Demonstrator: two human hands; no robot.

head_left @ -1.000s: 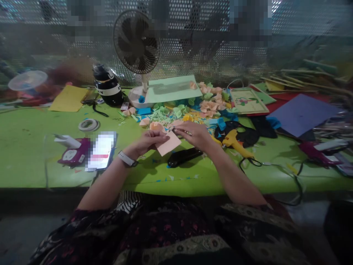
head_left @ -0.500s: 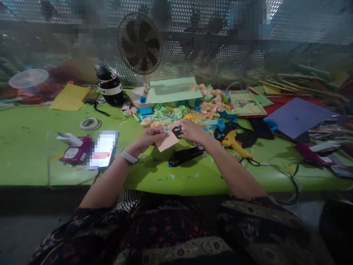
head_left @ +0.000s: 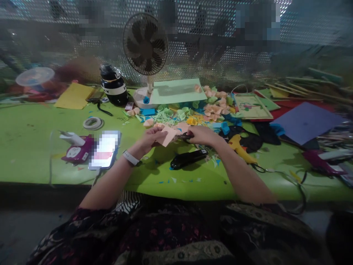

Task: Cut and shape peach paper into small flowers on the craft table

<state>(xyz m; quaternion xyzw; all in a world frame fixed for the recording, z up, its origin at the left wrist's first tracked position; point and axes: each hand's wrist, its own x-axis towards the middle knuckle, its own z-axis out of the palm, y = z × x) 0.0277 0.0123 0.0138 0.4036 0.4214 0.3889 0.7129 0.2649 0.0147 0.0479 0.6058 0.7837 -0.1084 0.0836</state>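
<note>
Pinched in my left hand (head_left: 153,138) is a small peach paper piece (head_left: 167,136). My right hand (head_left: 200,134) is closed round the dark handles of a pair of scissors (head_left: 185,135), whose blades point left at the paper's right edge. How far the blades are apart cannot be made out. Just below both hands lies a black stapler (head_left: 188,159) on the green table (head_left: 154,180). Beyond them spreads a heap of paper scraps (head_left: 168,113) and curled peach petals (head_left: 215,109).
A fan (head_left: 145,46) and a black jar (head_left: 113,85) stand at the back. Left are a phone (head_left: 106,150), a tape roll (head_left: 93,123) and a purple owl-like holder (head_left: 79,150). At right lie a yellow glue gun (head_left: 241,149), its cable and a purple sheet (head_left: 307,121).
The peach paper has turned in my left hand and tilted up. My right hand has brought the scissors round to the paper's right edge. The whole view has shifted slightly.
</note>
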